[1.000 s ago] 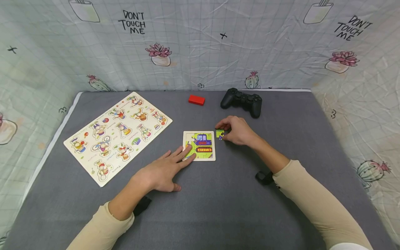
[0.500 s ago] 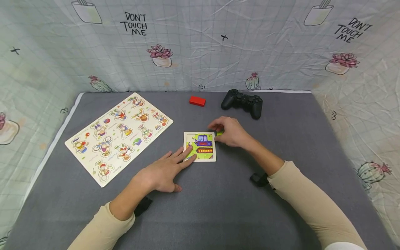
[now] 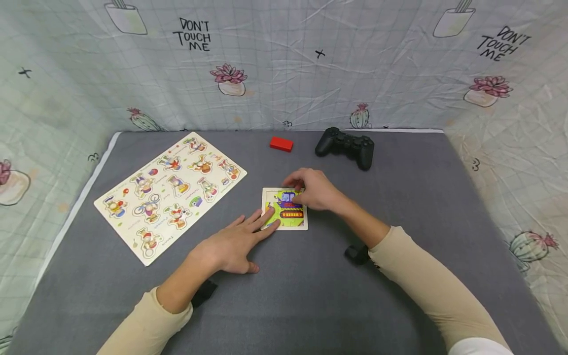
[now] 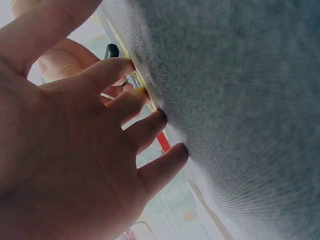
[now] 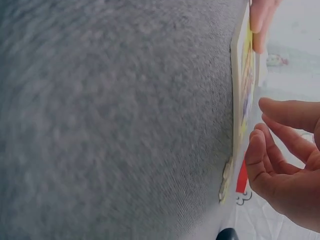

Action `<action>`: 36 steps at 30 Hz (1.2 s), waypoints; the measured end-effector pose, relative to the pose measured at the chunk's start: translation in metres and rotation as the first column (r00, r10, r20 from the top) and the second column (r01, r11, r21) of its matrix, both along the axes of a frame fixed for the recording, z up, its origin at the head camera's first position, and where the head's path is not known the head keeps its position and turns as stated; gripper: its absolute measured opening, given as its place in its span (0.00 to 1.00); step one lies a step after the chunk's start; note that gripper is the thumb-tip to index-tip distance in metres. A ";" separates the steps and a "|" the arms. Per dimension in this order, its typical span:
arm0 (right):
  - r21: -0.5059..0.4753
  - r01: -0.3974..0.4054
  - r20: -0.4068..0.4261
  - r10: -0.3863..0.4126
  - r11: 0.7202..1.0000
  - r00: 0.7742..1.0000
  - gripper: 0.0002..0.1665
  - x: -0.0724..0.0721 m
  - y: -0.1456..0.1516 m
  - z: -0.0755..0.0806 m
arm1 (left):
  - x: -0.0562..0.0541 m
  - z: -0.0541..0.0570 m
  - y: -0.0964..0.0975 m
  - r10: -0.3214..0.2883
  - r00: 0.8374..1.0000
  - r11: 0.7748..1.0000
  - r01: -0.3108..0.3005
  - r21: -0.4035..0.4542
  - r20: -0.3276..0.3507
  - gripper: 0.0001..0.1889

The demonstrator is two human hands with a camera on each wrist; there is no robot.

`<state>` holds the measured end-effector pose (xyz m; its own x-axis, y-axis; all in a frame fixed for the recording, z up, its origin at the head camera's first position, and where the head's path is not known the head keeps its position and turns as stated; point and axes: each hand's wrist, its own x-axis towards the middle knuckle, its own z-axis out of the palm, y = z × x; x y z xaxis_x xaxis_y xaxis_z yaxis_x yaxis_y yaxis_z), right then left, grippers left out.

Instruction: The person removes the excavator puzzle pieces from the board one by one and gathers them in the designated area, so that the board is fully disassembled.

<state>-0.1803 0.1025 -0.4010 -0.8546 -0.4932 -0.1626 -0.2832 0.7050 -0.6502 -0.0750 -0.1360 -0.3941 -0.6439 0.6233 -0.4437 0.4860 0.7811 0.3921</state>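
A small square jigsaw board (image 3: 286, 224) with a purple digger picture lies mid-table. My left hand (image 3: 230, 246) is spread beside it, its straight fingertips resting on the board's left edge. Over the board's upper right is my right hand (image 3: 315, 190), fingers bent, thumb and fingertips close together. The right wrist view shows this hand (image 5: 285, 165) just above the board (image 5: 240, 90) with no piece visible at its fingertips; I cannot tell whether it pinches one. Loose puzzle pieces (image 5: 226, 177) lie on the cloth beside the board, hidden under the hand in the head view.
A large board with cartoon figures (image 3: 170, 197) lies slanted at the left. At the back are a red block (image 3: 281, 144) and a black game controller (image 3: 345, 147). A printed cloth wall (image 3: 275, 64) stands behind the grey tabletop (image 3: 284, 305).
My right hand has moved left from the loose pieces beside the board to over its upper right part. The left hand has stayed at the board's left edge.
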 end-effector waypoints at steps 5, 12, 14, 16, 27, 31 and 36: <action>0.011 -0.028 -0.006 0.028 1.000 1.000 0.21 0.002 -0.006 -0.004 | 0.002 0.001 0.000 -0.002 1.000 1.000 0.002 -0.002 0.004 0.56; 0.050 -0.051 -0.018 0.052 0.997 0.999 0.21 0.002 -0.010 -0.003 | 0.002 0.001 0.001 -0.001 1.000 1.000 0.001 0.003 0.003 0.56; 0.056 -0.056 -0.025 0.058 0.997 0.998 0.21 0.002 -0.011 -0.003 | 0.002 0.001 0.001 -0.001 1.000 1.000 0.001 0.005 0.002 0.56; 0.058 -0.059 -0.029 0.061 0.997 0.998 0.21 0.002 -0.011 -0.003 | 0.002 0.000 0.001 0.000 1.000 1.000 0.000 0.006 0.001 0.56; 0.056 -0.047 -0.030 0.048 0.997 0.998 0.20 0.001 -0.011 -0.002 | 0.000 0.002 0.002 -0.001 1.000 1.000 0.001 -0.010 -0.001 0.56; 0.054 -0.037 -0.019 0.038 0.998 0.999 0.20 0.001 -0.011 -0.002 | 0.000 0.003 0.002 -0.001 1.000 1.000 0.001 -0.009 -0.003 0.56; 0.048 -0.024 -0.011 0.025 0.999 1.000 0.21 0.002 -0.012 -0.004 | 0.000 0.002 0.002 0.001 1.000 1.000 -0.001 -0.011 0.001 0.56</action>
